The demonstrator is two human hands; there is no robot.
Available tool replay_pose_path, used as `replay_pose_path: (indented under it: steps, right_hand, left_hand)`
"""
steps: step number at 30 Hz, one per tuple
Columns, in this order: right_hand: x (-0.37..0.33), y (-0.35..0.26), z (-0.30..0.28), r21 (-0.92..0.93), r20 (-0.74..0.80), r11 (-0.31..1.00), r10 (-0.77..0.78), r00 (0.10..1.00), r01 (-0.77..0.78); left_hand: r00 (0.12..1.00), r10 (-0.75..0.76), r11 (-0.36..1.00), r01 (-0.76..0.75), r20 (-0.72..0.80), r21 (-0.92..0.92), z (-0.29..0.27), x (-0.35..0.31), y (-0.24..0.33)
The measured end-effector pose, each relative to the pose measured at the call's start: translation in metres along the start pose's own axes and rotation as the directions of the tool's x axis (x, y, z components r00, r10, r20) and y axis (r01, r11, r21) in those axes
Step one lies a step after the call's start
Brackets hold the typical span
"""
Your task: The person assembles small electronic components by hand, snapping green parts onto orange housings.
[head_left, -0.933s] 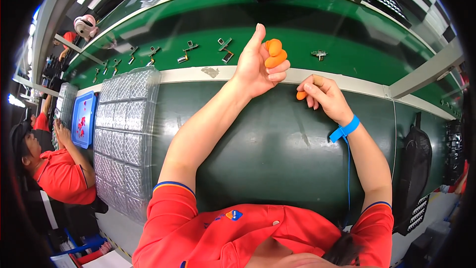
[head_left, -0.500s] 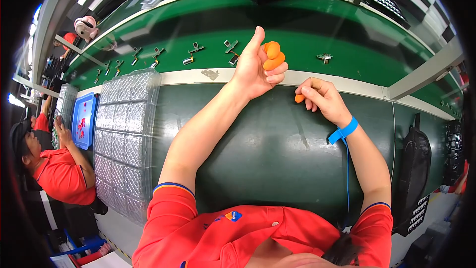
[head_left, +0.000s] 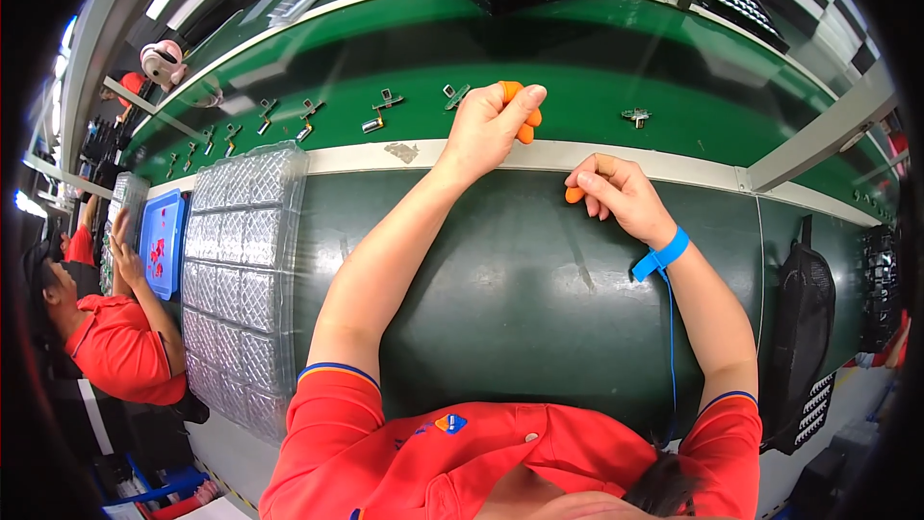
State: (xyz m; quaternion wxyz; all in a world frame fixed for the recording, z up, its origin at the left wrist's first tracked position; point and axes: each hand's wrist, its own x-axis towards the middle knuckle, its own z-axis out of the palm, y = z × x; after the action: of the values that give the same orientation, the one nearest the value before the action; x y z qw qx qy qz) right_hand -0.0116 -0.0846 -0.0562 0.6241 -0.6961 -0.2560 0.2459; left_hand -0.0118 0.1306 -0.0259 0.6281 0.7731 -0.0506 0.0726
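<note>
My left hand (head_left: 489, 130) is raised over the near edge of the green belt (head_left: 577, 87), its fingers curled in and the thumb lying across them. Orange finger cots (head_left: 526, 133) cover some of its fingertips; I see nothing else in it. My right hand (head_left: 616, 195) hovers above the dark green bench (head_left: 510, 279), fingers bent and thumb close to the index finger, with one orange finger cot (head_left: 575, 195) and no held thing visible. Nearest the left hand lies a small circuit board (head_left: 454, 96), partly hidden by it. Another small board (head_left: 636, 117) sits beyond my right hand.
Several boards with small metal parts (head_left: 385, 106) line the belt leftward. Clear plastic trays (head_left: 241, 270) and a blue tray (head_left: 164, 241) with red pieces stand left, by a co-worker (head_left: 125, 337). A blue wrist strap (head_left: 664, 255) trails a cord. A black mesh bag (head_left: 804, 318) is right.
My left hand has turned over, from thumb up to thumb across the fingers. The boards have shifted slightly rightward along the belt. My right hand has hardly moved.
</note>
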Motion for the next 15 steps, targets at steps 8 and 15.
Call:
replay_pose_path:
  steps: [8, 15]
  right_hand:
    - [0.002, 0.008, -0.001, 0.066, -0.156, 0.992, -0.095, 0.983, 0.106]
    - [0.007, 0.014, -0.002, 0.068, -0.251, 0.99, -0.104, 0.962, 0.124]
  left_hand:
    - [0.904, 0.374, 0.59, -0.061, -0.206, 0.805, -0.062, 0.025, -0.017]
    - [0.976, 0.183, 0.269, 0.068, -0.121, 0.961, -0.052, 0.028, -0.064]
